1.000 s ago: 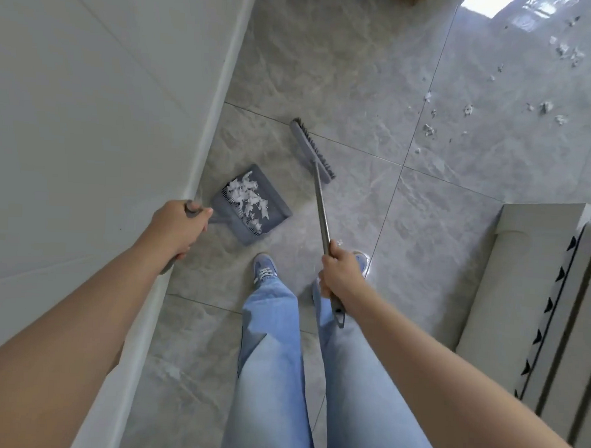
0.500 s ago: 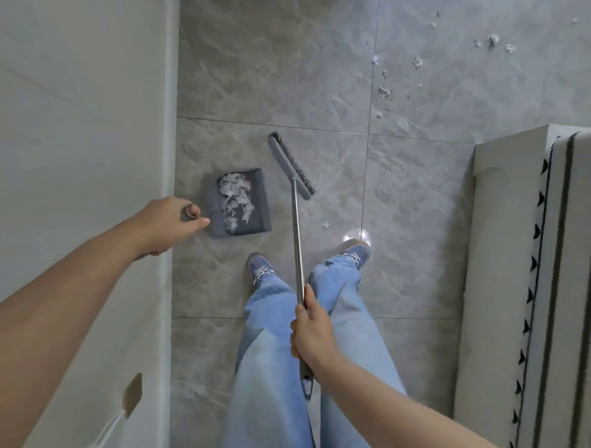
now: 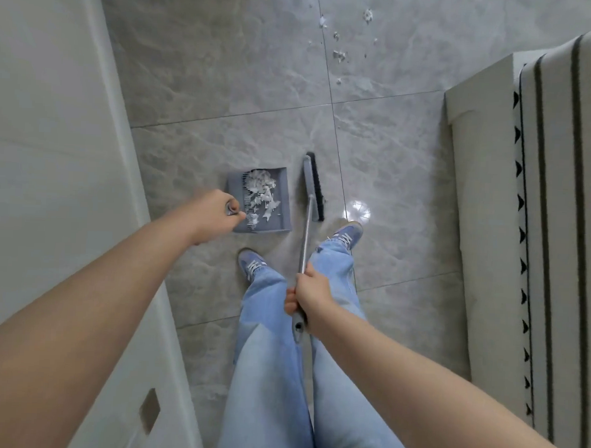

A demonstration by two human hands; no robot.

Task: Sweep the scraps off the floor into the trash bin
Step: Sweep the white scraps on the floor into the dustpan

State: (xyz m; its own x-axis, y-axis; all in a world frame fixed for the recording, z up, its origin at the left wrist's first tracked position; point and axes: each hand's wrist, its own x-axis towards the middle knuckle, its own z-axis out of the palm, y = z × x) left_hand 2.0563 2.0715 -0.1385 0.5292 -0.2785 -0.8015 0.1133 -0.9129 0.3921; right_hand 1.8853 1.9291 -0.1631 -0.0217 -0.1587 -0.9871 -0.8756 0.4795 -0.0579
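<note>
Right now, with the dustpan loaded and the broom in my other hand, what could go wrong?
The dustpan carries a loose heap of white scraps; held by your left hand at the handle's end, a tilt could spill them. More scraps on the floor ahead remain unswept and could be trodden on. The broom in your right hand hangs near your shoe; it might trip you.

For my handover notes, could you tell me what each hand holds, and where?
Left hand grips the dustpan handle's top end; right hand grips the broom near its handle's upper end.
</note>
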